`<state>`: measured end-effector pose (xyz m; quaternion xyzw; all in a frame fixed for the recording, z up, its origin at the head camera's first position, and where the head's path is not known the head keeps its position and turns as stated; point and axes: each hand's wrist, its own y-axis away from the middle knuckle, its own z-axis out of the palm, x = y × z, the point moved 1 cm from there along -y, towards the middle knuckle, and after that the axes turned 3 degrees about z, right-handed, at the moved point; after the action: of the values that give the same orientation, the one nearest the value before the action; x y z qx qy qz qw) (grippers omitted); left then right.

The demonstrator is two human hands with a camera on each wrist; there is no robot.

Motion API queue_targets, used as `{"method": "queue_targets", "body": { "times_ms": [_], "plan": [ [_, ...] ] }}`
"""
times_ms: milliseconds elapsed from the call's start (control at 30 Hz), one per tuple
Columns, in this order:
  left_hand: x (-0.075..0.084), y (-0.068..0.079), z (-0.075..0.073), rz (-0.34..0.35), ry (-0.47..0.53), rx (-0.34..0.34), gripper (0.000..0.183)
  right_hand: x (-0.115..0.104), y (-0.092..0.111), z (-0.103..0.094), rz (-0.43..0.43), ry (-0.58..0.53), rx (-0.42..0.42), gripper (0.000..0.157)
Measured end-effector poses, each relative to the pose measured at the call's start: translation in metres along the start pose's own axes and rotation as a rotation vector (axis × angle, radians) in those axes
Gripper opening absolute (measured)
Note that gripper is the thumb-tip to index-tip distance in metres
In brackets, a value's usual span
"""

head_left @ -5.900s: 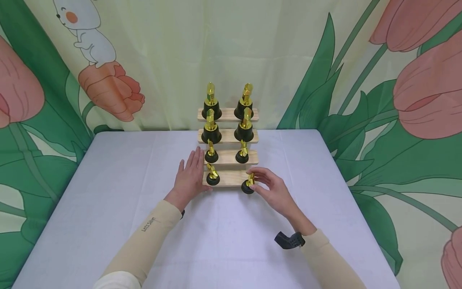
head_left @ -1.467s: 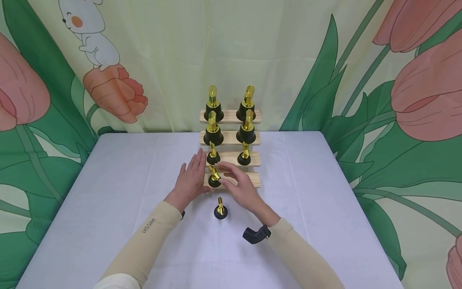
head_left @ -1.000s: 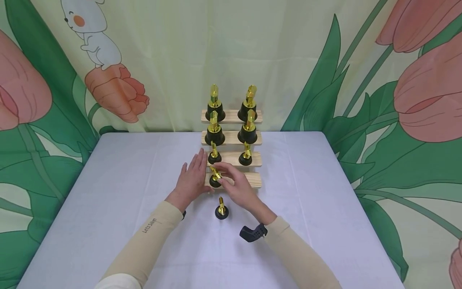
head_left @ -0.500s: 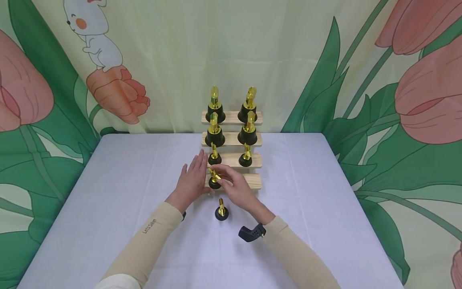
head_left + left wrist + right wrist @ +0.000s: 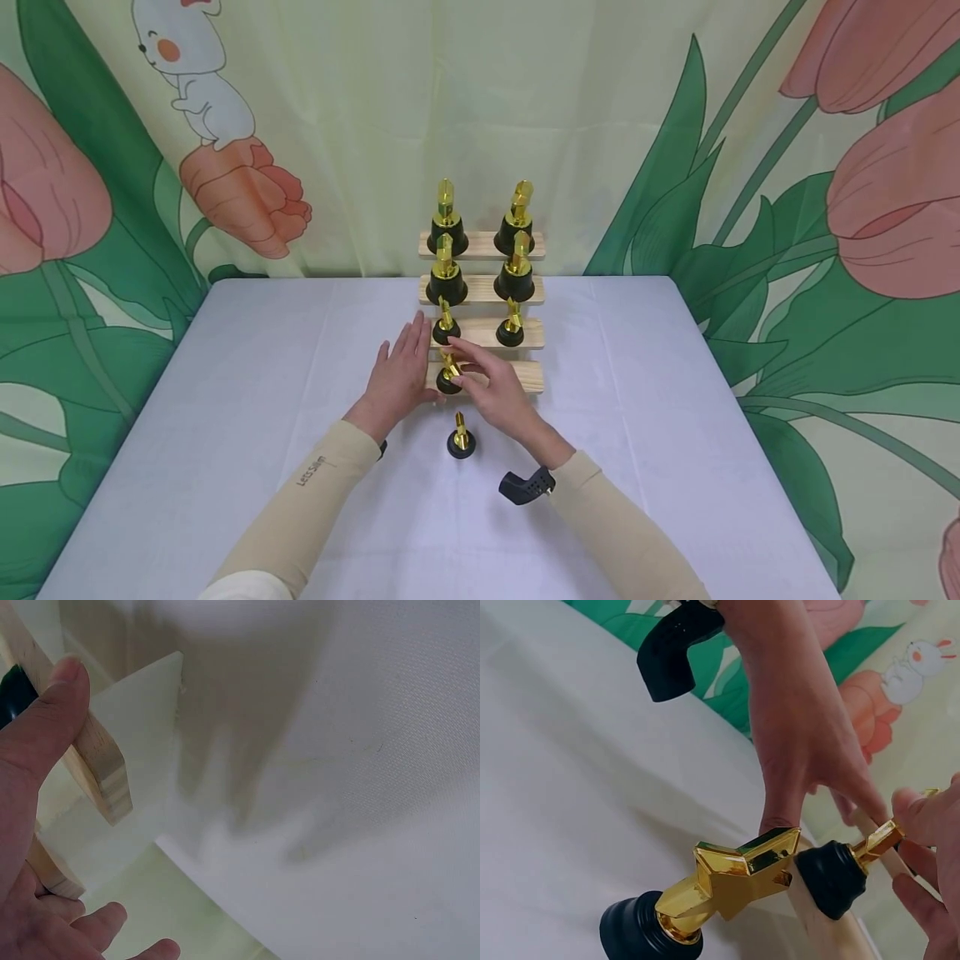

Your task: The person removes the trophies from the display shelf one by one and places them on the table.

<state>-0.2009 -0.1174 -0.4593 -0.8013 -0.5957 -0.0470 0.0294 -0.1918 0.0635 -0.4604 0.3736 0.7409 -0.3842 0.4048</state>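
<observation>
My right hand (image 5: 491,387) pinches the gold star top of a small trophy (image 5: 448,383) at the left end of the lowest shelf (image 5: 517,377). In the right wrist view the fingertips (image 5: 907,810) are on its gold part, with its black base (image 5: 829,879) at the shelf's wood. Flat along the left side of the wooden tiered stand lies my left hand (image 5: 397,375), fingers extended; its thumb (image 5: 56,712) rests on a board end in the left wrist view. Another small star trophy (image 5: 461,442) stands upright on the table before the stand.
Two more small trophies (image 5: 510,329) sit on the second shelf. Larger gold-and-black trophies (image 5: 446,279) fill the two upper shelves, close behind the hands. A white cloth covers the table (image 5: 300,333); a printed curtain (image 5: 360,167) hangs behind it.
The trophy once held at the lowest shelf's right end now stands on the table in front. My right hand moved left to the other small trophy, which has just shifted slightly rightward.
</observation>
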Motion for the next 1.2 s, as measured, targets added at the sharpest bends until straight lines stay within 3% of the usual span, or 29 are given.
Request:
{"method": "queue_targets", "body": {
  "times_ms": [200, 500, 1200],
  "plan": [
    [0.001, -0.001, 0.0, -0.002, 0.009, 0.0, 0.133, -0.003, 0.006, -0.005, 0.011, 0.018, 0.071, 0.05],
    [0.002, -0.001, 0.0, -0.006, -0.006, -0.006, 0.132, -0.033, 0.022, -0.022, 0.007, -0.015, 0.075, 0.046],
    [0.002, 0.0, -0.002, -0.009, 0.007, -0.002, 0.133, -0.027, 0.056, -0.044, 0.031, -0.018, 0.13, 0.044]
  ]
}}
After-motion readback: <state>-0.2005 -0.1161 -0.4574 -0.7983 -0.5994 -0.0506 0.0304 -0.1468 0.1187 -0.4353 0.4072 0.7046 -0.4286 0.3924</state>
